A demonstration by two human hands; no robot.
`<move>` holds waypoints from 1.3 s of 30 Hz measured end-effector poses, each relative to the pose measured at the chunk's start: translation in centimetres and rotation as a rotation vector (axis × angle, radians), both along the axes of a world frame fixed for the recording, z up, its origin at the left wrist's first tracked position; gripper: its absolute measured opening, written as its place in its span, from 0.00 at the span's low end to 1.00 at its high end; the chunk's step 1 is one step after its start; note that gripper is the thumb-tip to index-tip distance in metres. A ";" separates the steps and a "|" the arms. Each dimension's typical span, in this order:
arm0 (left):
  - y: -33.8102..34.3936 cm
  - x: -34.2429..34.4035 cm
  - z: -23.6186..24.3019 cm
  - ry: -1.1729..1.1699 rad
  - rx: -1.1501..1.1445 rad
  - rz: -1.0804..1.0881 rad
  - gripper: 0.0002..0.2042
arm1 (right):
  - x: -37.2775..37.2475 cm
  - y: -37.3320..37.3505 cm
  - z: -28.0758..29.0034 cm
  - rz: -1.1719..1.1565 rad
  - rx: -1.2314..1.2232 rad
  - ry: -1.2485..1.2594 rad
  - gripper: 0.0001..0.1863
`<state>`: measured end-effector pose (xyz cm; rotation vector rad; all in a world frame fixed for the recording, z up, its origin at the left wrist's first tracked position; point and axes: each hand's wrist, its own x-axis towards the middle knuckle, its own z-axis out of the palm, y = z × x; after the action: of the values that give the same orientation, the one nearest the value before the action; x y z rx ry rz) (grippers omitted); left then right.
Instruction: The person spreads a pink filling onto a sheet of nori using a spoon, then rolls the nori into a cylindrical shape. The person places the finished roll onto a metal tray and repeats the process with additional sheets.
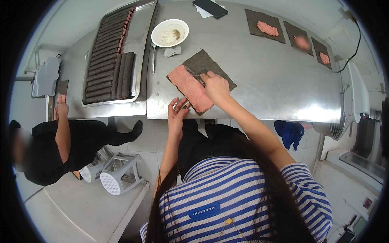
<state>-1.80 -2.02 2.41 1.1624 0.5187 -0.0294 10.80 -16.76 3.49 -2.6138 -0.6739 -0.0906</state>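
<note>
A dark seaweed sheet (210,63) lies aslant on the metal table in front of me. A flat layer of pink minced meat (187,86) covers its near-left half. My right hand (216,87) is closed round a thin metal utensil, whose kind I cannot make out, at the border between meat and bare seaweed. At the sheet's near-left edge is my left hand (177,115), fingers apart and slightly bent, holding nothing. Farther right, three smaller dark sheets (253,17) each carry a lump of pink meat (267,28).
A metal tray (142,52) of dark rolls (101,77) stands left. Beside it are a white bowl (162,34), a spoon (153,60) and crumpled plastic (172,51). A phone (210,8) lies at the back. A co-worker (60,133) works at the left; grey stools (117,174) stand behind.
</note>
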 end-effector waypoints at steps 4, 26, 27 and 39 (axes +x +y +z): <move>0.1 -0.1 -0.2 -0.004 -0.031 0.003 0.24 | -0.9 1.4 -0.9 0.080 -0.105 -0.176 0.11; 1.0 2.0 0.4 0.092 -0.099 -0.062 0.24 | 20.5 -17.9 -7.5 -0.640 0.355 -0.116 0.14; 1.4 1.7 0.2 0.113 -0.090 -0.036 0.24 | 18.3 -15.7 -5.5 -0.563 0.273 -0.296 0.13; -0.2 4.6 1.3 0.171 0.046 -0.040 0.20 | -7.5 -1.8 -0.1 0.262 0.214 -0.153 0.09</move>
<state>2.76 -2.17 3.74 1.2218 0.6499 -0.1535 3.29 -18.51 3.38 -2.3102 -0.9966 -0.2686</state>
